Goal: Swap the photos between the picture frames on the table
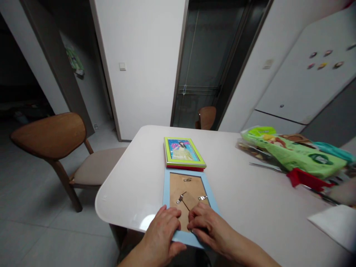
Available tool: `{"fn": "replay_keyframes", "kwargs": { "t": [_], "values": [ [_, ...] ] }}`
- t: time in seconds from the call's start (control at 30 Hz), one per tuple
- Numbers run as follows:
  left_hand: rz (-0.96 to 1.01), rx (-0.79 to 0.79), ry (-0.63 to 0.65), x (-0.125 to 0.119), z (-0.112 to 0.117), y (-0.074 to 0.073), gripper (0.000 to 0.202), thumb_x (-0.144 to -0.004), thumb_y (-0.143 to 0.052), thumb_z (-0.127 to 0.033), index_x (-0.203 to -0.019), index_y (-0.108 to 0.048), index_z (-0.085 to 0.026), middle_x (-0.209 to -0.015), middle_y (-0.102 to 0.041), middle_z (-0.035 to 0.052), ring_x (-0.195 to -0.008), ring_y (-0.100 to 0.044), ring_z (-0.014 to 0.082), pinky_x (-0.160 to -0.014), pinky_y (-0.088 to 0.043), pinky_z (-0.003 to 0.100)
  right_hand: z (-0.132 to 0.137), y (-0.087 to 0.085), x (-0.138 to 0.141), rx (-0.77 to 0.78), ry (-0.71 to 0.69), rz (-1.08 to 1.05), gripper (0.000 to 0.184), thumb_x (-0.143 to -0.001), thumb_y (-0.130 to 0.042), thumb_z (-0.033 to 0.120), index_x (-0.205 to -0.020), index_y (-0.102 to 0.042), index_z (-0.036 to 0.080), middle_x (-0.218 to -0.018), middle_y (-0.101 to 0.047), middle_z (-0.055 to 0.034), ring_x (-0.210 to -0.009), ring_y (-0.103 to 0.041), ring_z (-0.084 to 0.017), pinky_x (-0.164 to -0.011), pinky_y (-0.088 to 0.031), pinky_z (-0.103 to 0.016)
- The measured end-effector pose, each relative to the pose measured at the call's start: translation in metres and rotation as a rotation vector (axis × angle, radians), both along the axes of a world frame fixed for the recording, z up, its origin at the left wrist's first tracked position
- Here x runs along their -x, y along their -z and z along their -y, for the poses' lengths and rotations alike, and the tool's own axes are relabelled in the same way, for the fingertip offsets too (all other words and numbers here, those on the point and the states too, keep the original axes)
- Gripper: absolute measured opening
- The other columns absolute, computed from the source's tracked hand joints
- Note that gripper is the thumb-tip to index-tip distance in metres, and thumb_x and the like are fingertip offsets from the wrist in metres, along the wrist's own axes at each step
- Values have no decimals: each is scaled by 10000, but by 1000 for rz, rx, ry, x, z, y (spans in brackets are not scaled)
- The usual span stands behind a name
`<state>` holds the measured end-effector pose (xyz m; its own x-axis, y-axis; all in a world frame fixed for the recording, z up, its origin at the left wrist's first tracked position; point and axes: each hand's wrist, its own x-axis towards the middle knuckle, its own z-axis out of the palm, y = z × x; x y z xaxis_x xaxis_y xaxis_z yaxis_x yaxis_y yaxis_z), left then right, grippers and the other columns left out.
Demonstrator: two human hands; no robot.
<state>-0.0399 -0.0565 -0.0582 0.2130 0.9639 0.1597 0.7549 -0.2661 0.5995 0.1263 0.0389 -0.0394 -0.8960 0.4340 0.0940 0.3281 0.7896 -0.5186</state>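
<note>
While my left grip [164,235] is closed on the near left corner of the blue frame [167,185], fingers curled over it and thumb at the near edge, my right grip [207,226] is bunched over the lower part of the brown backing [177,182]. The right fingers are drawn together; whether anything is pinched there I cannot tell, as they hide the spot.

The frame lies back up on the tabletop [133,178], its near end at the edge closest to me.

Status, in my judgement: the backing appears seated within the frame, so that part looks done. The right clip [202,198] appears to reach the backing's edge. The upper clip [187,179] and left clip [179,200] are in view, but I cannot certify either as fastened. Work at the near end, under my right grip, I count as unfinished.

Just beyond the far end, a green frame [185,162] lies picture up on something red [185,168]. Well apart to the right are a green bag [303,155] and a white sheet [336,222].
</note>
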Motion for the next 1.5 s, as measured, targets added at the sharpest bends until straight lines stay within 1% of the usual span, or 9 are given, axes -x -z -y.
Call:
{"fn": "replay_keyframes", "kwargs": {
  "t": [0.17,0.23,0.43,0.7,0.83,0.93,1.03,1.23,1.5],
  "values": [
    [18,-9,-4,0,-1,4,320,-589,-677,-195,-841,-481,-178,-1153,-493,86,-1108,-395,200,-995,-188,413,-16,8,20,-49,340,-84,229,-779,-412,244,-846,-623,185,-825,-603,-63,-800,-516,-166,-737,-388,-278],
    [24,-24,-8,-1,-1,5,314,-598,-670,-203,-845,-479,-176,-1149,-493,89,-1106,-394,199,-994,-185,414,-22,12,32,-113,397,-64,210,-763,-437,231,-804,-637,183,-798,-603,-58,-787,-515,-165,-733,-381,-268],
    [63,-32,-6,-1,-1,6,275,-622,-649,-232,-835,-483,-183,-1105,-513,73,-1069,-420,189,-986,-186,413,-18,18,58,-240,320,-7,245,-787,-425,206,-685,-647,182,-690,-568,-40,-713,-482,-141,-648,-351,-242],
    [48,13,1,-1,-2,0,276,-604,-652,-202,-823,-485,-182,-1094,-521,72,-1065,-423,190,-993,-178,407,-19,17,55,-217,154,-19,234,-788,-430,209,-670,-632,195,-695,-571,-24,-725,-475,-129,-662,-345,-235],
    [22,51,13,-1,-3,-2,307,-574,-668,-172,-822,-487,-167,-1125,-508,91,-1085,-409,204,-999,-178,411,-43,14,46,-216,393,-62,216,-778,-423,231,-875,-609,179,-828,-614,-43,-781,-525,-135,-700,-370,-226],
    [9,56,-9,-4,-4,-2,352,-550,-683,-174,-841,-487,-161,-1133,-502,100,-1084,-410,223,-994,-185,437,-66,15,41,-250,586,-33,239,-772,-407,245,-806,-625,153,-782,-639,-67,-717,-555,-158,-650,-379,-246],
    [-5,43,-34,-8,-5,1,376,-537,-686,-171,-854,-486,-151,-1119,-508,112,-1069,-423,241,-986,-192,464,-81,20,43,-262,621,-11,243,-760,-405,228,-735,-635,155,-735,-650,-75,-686,-568,-174,-618,-372,-256],
    [18,-12,-32,-11,-5,6,386,-558,-656,-161,-895,-466,-167,-1121,-507,105,-1068,-426,245,-972,-205,492,-86,30,61,-284,613,-25,226,-749,-410,194,-790,-630,170,-797,-646,-56,-749,-560,-154,-659,-365,-230],
    [22,-4,-54,-13,-3,1,385,-572,-621,-149,-919,-456,-169,-1112,-506,110,-1066,-429,252,-970,-204,505,-92,36,65,-275,629,-39,224,-751,-415,208,-708,-627,151,-738,-583,-64,-722,-520,-149,-665,-354,-235]
  ]
}}
